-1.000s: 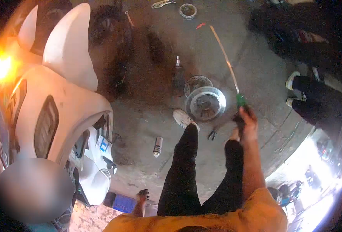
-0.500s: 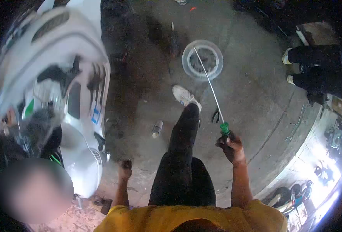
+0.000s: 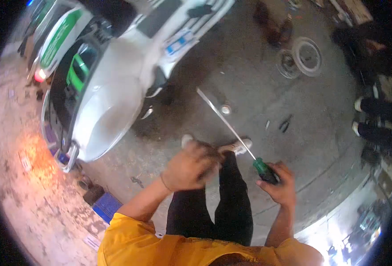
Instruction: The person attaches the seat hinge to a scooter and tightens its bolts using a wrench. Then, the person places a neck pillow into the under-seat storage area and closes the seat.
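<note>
A long screwdriver [image 3: 261, 166] with a green handle is gripped in my right hand [image 3: 283, 185]. Its thin metal shaft points up and to the left over the floor. My left hand [image 3: 191, 167] is raised in front of my legs, to the left of the screwdriver and apart from it. Motion smears its fingers, so I cannot see whether anything is in them. White shoes [image 3: 238, 145] show on the floor just beyond that hand.
A white scooter [image 3: 116, 95] with green parts beside it stands at the left. Pliers [image 3: 285, 123], a small can [image 3: 225, 109] and a round pale rim [image 3: 318, 57] lie on the floor. Another person's dark legs [image 3: 380, 128] are at the right. A blue box [image 3: 109, 207] sits at lower left.
My view has turned left and moved, bringing the scooter's other end nearer the middle. My left hand has risen and come inward in front of my legs. The screwdriver remains in my right hand.
</note>
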`<control>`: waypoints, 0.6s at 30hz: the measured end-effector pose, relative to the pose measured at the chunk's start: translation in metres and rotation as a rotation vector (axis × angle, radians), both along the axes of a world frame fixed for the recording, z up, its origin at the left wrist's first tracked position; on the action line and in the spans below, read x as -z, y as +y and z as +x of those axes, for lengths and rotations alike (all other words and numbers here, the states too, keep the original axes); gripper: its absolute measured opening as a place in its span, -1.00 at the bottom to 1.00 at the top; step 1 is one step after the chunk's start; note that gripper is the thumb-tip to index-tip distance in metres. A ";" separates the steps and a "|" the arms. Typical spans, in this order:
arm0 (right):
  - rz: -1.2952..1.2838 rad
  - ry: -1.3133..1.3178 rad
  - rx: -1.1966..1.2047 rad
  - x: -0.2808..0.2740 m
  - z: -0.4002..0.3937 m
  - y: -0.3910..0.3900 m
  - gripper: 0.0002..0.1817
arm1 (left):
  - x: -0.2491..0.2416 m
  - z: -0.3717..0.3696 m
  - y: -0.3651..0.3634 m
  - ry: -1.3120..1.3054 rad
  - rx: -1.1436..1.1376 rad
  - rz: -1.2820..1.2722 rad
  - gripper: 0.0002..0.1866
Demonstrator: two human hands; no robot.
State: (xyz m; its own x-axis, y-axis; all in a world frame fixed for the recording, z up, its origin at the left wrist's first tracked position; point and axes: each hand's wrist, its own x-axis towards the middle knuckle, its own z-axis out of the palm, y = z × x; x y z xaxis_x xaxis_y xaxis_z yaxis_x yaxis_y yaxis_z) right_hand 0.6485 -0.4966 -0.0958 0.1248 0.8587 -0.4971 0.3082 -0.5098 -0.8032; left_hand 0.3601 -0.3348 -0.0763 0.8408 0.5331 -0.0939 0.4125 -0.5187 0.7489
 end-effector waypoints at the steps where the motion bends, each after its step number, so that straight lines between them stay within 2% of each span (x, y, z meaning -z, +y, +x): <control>1: 0.199 -0.247 -0.198 -0.021 -0.011 0.024 -0.43 | -0.008 -0.012 -0.004 -0.003 0.073 -0.004 -0.67; 3: 0.397 -0.312 -0.301 -0.062 -0.033 0.067 -0.43 | -0.030 -0.015 -0.009 -0.083 -0.040 0.043 -0.59; 4: 0.553 -0.271 -0.287 -0.081 -0.053 0.092 -0.49 | -0.036 -0.020 -0.005 -0.092 -0.055 0.044 -0.59; 5: 0.710 -0.229 -0.274 -0.095 -0.075 0.118 -0.56 | -0.042 -0.028 0.001 -0.120 -0.095 0.049 -0.50; 6: 0.717 -0.239 -0.294 -0.102 -0.092 0.142 -0.56 | -0.047 -0.041 0.008 -0.150 -0.137 0.055 -0.42; 7: 0.849 -0.031 -0.350 -0.109 -0.109 0.166 -0.55 | -0.051 -0.058 0.017 -0.167 -0.152 0.062 -0.42; 8: 0.968 0.188 -0.407 -0.120 -0.131 0.184 -0.54 | -0.056 -0.075 0.025 -0.200 -0.123 -0.176 -0.46; 9: 0.968 0.187 -0.430 -0.129 -0.165 0.193 -0.54 | -0.064 -0.094 0.035 -0.232 -0.089 -0.414 -0.49; 10: 0.954 0.121 0.041 -0.139 -0.215 0.206 -0.54 | -0.074 -0.119 0.048 -0.246 -0.101 -0.405 -0.49; 11: 0.908 0.061 0.508 -0.146 -0.251 0.217 -0.53 | -0.085 -0.152 0.062 -0.357 -0.310 -0.246 -0.57; 12: 0.920 0.073 0.491 -0.146 -0.265 0.234 -0.53 | -0.098 -0.186 0.079 -0.459 -0.516 -0.077 -0.64; 13: 0.945 0.124 0.278 -0.143 -0.274 0.256 -0.45 | -0.117 -0.226 0.100 -0.417 -0.690 -0.003 -0.75; 14: 0.962 0.166 0.070 -0.139 -0.283 0.271 -0.36 | -0.136 -0.264 0.128 -0.156 -0.852 0.157 -0.72; 15: 0.970 0.166 0.068 -0.132 -0.298 0.279 -0.36 | -0.152 -0.299 0.164 -0.685 -1.039 -0.288 -0.71; 16: 0.841 0.158 0.093 -0.124 -0.313 0.283 -0.38 | -0.172 -0.329 0.200 -1.207 -1.149 -0.769 -0.67; 17: 0.706 0.150 0.123 -0.113 -0.324 0.285 -0.40 | -0.199 -0.355 0.234 -1.216 -0.776 -0.619 -0.71; 18: 0.537 0.090 0.127 -0.102 -0.331 0.290 -0.41 | -0.204 -0.386 0.276 -1.298 -0.676 -0.552 -0.62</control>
State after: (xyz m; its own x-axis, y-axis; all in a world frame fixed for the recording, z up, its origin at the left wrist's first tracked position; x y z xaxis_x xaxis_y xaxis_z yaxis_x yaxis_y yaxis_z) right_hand 0.3172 -0.2067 0.0060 0.2213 0.9752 -0.0078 0.1896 -0.0509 -0.9805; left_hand -0.0256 -0.0592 0.1280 0.1267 0.9765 0.1744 -0.6079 -0.0625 0.7915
